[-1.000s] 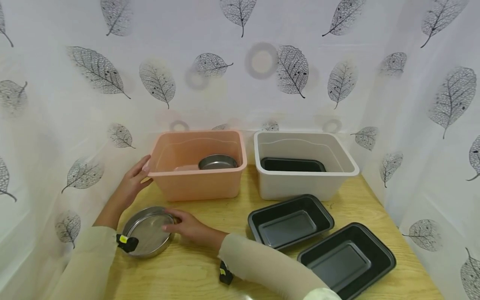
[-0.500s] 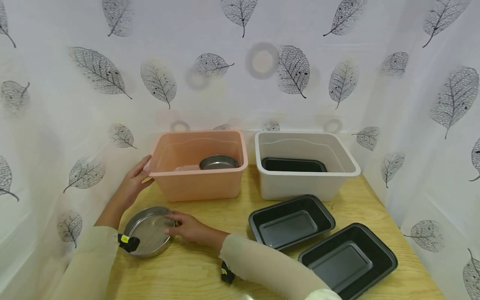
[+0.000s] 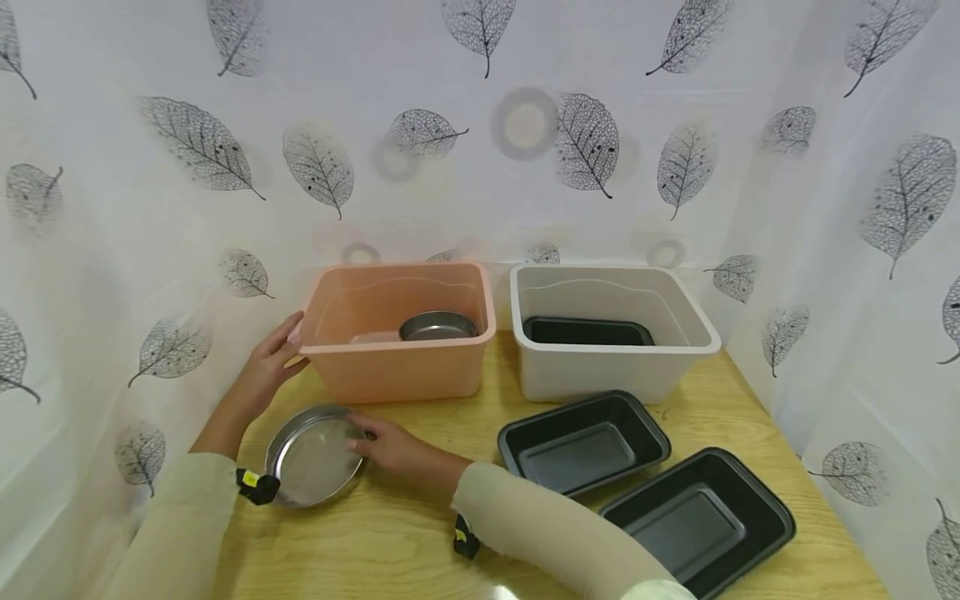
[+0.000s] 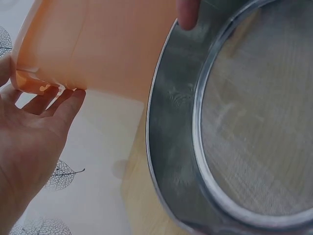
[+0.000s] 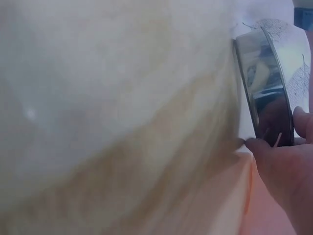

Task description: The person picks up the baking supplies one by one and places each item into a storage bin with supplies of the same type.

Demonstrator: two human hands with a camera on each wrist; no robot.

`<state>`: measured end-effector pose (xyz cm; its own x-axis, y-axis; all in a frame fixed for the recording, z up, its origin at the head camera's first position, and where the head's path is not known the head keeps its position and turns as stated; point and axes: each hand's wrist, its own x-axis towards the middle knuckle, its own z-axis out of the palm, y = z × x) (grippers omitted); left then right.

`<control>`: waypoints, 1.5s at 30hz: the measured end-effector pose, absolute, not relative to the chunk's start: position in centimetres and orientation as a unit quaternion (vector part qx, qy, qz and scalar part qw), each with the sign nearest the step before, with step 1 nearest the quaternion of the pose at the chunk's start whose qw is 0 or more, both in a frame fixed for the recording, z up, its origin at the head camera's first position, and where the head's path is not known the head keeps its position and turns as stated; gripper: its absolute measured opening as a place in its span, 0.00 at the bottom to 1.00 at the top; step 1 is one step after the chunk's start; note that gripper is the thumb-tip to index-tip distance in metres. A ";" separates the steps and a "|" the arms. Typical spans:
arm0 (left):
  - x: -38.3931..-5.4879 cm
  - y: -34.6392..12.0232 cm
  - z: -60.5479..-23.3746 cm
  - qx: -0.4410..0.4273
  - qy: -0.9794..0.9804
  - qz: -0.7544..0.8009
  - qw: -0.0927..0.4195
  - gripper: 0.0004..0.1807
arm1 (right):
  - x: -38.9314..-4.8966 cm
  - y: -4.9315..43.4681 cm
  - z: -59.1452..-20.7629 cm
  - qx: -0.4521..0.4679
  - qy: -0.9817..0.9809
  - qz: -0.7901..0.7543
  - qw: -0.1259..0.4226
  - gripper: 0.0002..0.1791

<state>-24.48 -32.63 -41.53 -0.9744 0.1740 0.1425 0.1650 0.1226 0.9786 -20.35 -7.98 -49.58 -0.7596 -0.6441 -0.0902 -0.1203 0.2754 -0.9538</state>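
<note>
A round metal sieve (image 3: 315, 462) with a fine mesh bottom is at the left of the table, tilted in the head view. My right hand (image 3: 397, 450) grips its right rim, thumb inside; the right wrist view shows the fingers at the shiny sieve wall (image 5: 266, 83). At the left corner of the pink plastic bin (image 3: 393, 375), my left hand (image 3: 266, 371) holds the rim, its fingers (image 4: 68, 105) under the lip in the left wrist view. Inside that bin lies another round metal piece (image 3: 437, 327), its bottom hidden.
Right of the pink bin stands a white bin (image 3: 600, 375) with a dark pan (image 3: 588, 332) inside. In front of it lie two dark loaf pans, one nearer the bin (image 3: 585, 454) and one loaf pan (image 3: 690, 529) closer to the right front. A leaf-print curtain (image 3: 480, 200) surrounds the wooden table.
The sieve has shifted slightly right and up in the head view and tilted, moving with my right hand. My left hand stays at the pink bin's rim.
</note>
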 end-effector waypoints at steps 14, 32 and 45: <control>-24.5 -32.8 -41.5 0.111 0.759 0.642 0.005 0.37 | -21.4 -6.7 -49.0 -0.260 0.748 -0.577 0.202 0.27; -24.6 -32.8 -41.2 0.104 0.772 0.626 0.008 0.36 | -22.8 -4.0 -46.8 -0.272 0.744 -0.582 0.186 0.26; -24.4 -32.7 -41.2 0.096 0.785 0.612 0.007 0.36 | -21.8 0.0 -43.8 -0.299 0.751 -0.553 0.204 0.27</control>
